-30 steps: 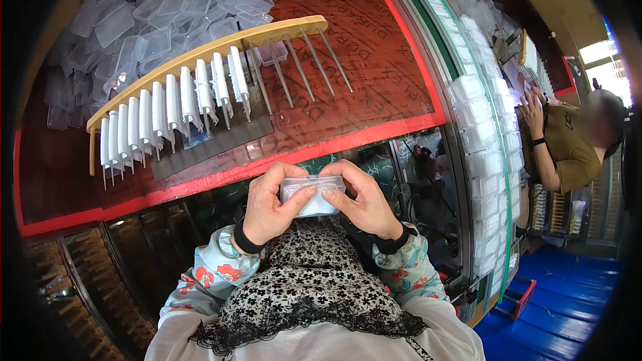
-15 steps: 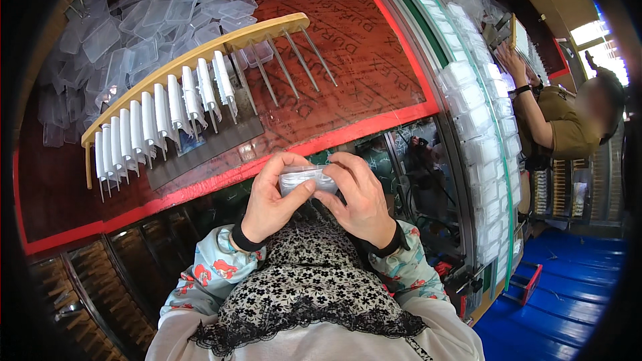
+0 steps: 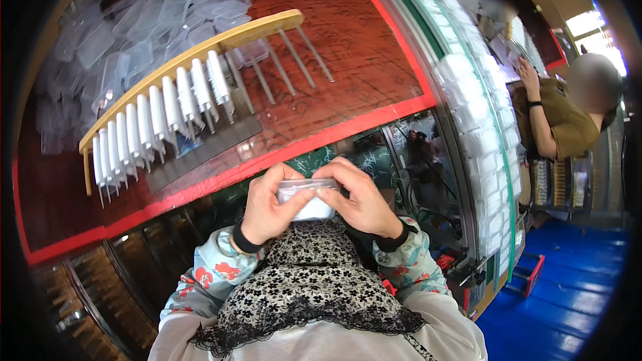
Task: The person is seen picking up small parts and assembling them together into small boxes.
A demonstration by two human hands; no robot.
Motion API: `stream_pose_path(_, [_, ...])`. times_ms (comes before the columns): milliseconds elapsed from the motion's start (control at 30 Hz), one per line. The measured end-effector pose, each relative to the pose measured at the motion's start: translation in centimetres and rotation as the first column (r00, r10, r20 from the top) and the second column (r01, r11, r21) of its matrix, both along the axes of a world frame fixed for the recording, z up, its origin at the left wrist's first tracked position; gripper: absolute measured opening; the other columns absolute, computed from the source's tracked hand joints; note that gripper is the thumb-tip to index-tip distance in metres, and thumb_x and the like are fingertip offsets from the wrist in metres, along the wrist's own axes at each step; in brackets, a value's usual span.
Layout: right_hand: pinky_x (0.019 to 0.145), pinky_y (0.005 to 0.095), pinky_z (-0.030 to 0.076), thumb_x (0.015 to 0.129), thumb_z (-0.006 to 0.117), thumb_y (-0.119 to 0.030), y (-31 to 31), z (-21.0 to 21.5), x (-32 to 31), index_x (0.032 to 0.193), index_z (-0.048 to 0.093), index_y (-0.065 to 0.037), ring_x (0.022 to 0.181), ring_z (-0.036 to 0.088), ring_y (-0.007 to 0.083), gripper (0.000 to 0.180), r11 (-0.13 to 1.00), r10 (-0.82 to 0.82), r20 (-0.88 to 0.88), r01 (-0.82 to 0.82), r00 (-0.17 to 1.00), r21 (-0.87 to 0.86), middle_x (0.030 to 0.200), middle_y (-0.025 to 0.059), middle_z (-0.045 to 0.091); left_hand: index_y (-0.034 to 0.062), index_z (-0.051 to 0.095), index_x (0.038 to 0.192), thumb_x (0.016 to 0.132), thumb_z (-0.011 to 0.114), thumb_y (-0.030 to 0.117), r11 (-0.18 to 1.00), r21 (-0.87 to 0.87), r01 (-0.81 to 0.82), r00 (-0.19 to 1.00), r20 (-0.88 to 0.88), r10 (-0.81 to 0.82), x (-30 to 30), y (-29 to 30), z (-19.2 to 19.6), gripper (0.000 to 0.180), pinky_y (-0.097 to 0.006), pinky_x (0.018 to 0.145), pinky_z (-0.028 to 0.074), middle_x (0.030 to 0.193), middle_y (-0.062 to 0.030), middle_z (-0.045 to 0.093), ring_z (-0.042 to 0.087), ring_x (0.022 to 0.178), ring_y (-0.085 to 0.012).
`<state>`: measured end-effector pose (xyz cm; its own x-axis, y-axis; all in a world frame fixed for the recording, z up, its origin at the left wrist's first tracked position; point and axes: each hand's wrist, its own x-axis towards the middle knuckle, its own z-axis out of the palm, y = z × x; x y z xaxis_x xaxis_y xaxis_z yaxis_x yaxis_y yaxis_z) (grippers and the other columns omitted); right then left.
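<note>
Both hands hold a small clear plastic box [image 3: 309,199] with white contents, close to my chest above a black lace garment. My left hand [image 3: 267,208] cups its left side and bottom. My right hand [image 3: 361,199] grips its right side, fingers curled over the top edge. Beyond the hands, on the red worktable [image 3: 348,40], lies a wooden comb-like rack [image 3: 187,60] with metal pins; its left pins carry several white tubes [image 3: 160,117], the right pins are bare.
A heap of clear plastic boxes [image 3: 134,33] covers the table's far left. A long row of stacked white packs [image 3: 478,127] runs along the green-edged right side. Another person [image 3: 568,113] in an olive shirt works at the far right. Blue floor [image 3: 575,287] lies lower right.
Both hands have kept the clear box between them, turning and shifting it slightly; my view has tilted a little. The person at the right has lowered their arm.
</note>
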<state>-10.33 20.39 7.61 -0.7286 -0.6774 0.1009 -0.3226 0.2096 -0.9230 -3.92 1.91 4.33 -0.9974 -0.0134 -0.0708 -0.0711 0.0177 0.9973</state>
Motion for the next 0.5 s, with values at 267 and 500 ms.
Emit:
stream_pose_path(267, [0.086,0.0428,0.043,0.071,0.074,-0.036,0.8,0.5,2.6,0.109,0.051,-0.002,0.102,0.05,0.0356,0.056,0.811,-0.272,-0.479,0.467,0.834,0.352,0.118,0.0194,0.048,0.0013,0.047,0.121,0.098,0.039,0.038,0.68,0.732,0.049,0.931,0.213,-0.295,-4.2,1.8,-2.1,0.044,-0.039,0.098,0.044,0.131,-0.0156,0.049,0.05,0.119,-0.0244])
stream_pose_path(500, [0.091,0.0386,0.04,0.055,0.073,-0.012,13.8,1.8,1.2,0.11,0.044,-0.004,0.101,0.047,0.0324,0.063,0.72,-0.535,-0.44,0.661,0.721,0.209,0.108,0.0165,0.046,0.0003,0.043,0.127,0.096,0.049,0.023,0.609,0.735,0.298,0.878,0.039,-0.477,-5.8,10.2,-0.6,0.039,-0.042,0.1,0.042,0.14,-0.0141,0.038,0.043,0.125,-0.0268])
